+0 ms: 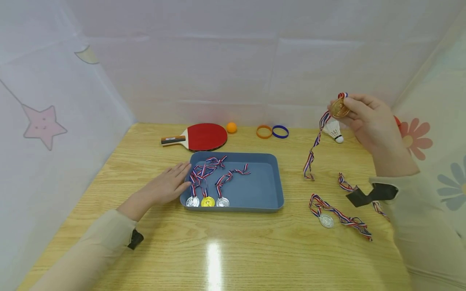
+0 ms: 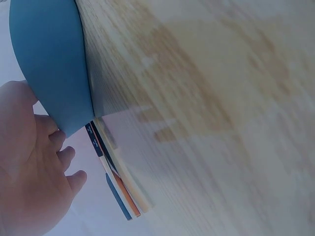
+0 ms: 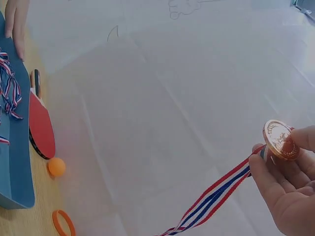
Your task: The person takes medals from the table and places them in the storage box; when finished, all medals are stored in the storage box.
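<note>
"Gold-coloured medal pinched in the right hand, above the worktop: any risk?"

"Its dangling ribbon might snag on the tray; the left hand, fingers loosely extended, touches that."

In the head view, a black strap at four o'clock hides part of a striped ribbon, the right hand partly covers a red thing at three o'clock, and the right wrist view crops the tray at nine o'clock.
</note>
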Demonstrator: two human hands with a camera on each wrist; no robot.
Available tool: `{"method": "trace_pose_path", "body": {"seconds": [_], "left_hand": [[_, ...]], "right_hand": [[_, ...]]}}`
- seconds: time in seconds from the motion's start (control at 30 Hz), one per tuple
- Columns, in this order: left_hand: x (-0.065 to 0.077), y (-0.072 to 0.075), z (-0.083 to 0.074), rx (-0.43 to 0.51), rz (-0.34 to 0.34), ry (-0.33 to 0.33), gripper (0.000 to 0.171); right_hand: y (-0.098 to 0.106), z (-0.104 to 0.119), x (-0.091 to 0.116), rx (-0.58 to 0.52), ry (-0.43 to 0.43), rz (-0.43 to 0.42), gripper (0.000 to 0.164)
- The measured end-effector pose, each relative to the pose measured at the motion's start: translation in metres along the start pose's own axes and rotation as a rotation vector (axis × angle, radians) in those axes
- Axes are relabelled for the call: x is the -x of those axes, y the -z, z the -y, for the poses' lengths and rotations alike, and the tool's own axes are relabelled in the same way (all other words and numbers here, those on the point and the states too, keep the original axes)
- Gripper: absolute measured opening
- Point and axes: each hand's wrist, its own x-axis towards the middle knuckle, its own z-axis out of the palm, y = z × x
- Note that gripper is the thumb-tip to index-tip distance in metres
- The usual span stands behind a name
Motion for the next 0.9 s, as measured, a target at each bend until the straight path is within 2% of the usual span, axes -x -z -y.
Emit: {"method": "trace_pose_path", "body": {"seconds": [0.13,0.53,0.77,0.9], "left_hand": [[0.001,0.000,0.000,-0.002,-0.006,-0.002,0.061],[0.002,0.002,0.001,-0.004,0.004,0.004,0.061],[0.003,0.002,0.001,-0.009,0.009,0.002,0.061],[0.003,0.001,0.002,-0.010,0.002,-0.006,0.061]], "right_hand": [[-0.015,-0.003,-0.004,-0.013,0.018,0.022,0.012],[-0.068,-0.023,-0.024,0.077,0.102,0.102,0.010],[-0.095,-0.034,-0.039,0.068,0.087,0.152,0.009],[-0.110,-0.042,-0.048,0.114,0.078,0.156,0.010]]}}
